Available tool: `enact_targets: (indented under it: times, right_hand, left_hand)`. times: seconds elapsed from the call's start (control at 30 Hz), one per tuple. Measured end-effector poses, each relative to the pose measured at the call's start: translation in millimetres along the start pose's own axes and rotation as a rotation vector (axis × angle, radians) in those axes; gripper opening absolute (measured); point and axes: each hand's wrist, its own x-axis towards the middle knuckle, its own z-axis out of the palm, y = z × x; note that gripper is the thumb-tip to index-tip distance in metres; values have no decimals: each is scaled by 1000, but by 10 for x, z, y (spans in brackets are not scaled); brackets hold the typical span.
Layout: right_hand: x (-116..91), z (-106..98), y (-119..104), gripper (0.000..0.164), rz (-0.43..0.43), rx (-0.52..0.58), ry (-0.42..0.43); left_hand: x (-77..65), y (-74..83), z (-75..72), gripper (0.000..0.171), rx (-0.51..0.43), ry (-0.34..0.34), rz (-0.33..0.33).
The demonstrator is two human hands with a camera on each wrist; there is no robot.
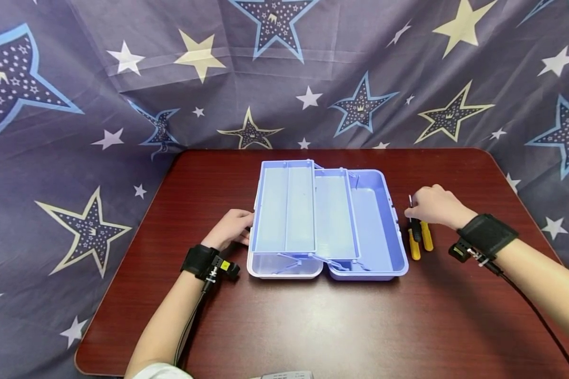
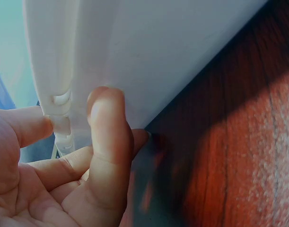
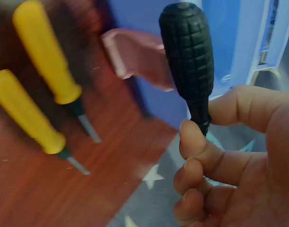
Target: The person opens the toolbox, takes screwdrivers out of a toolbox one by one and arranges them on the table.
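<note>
My right hand (image 1: 437,205) pinches a screwdriver with a ribbed black handle (image 3: 187,52), thumb and fingertips at the narrow neck below the grip. Its handle hangs toward the table's front edge, beside the toolbox's right wall. Two yellow-handled screwdrivers (image 3: 42,52) lie on the table just under it. An unfolded toolbox (image 1: 371,276), lavender with a whitish left half, stands in the middle with its stepped trays (image 1: 286,210) spread leftward. At its left side my left hand (image 1: 229,229) touches the whitish outer wall (image 2: 149,47), fingers at the latch notch on the rim.
The dark red wooden table (image 1: 284,326) has a star-printed cloth (image 1: 284,79) hanging behind it and at the sides. A pinkish latch (image 3: 137,56) juts from the toolbox's right wall. At the front edge, part of a grey device (image 1: 286,375) shows.
</note>
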Motion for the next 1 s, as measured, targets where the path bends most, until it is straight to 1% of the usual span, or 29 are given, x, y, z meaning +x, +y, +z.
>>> enact_targets:
  times: [0.17, 0.37, 0.53, 0.7, 1.0]
  right_hand:
    - [69, 154, 66, 29, 36, -9, -29]
    - [139, 333, 64, 28, 36, -7, -46]
    - [196, 461, 108, 29, 32, -21, -70]
    - [221, 545, 166, 29, 37, -27, -95]
    - [186, 636, 244, 32, 70, -32, -122]
  left_hand:
    - [-9, 6, -6, 37, 0, 5, 0]
    - [-17, 2, -1, 37, 10, 2, 7]
    - [-18, 1, 0, 38, 8, -2, 15]
    - [-12, 6, 4, 38, 3, -1, 6]
    - [-6, 10, 4, 37, -1, -6, 7]
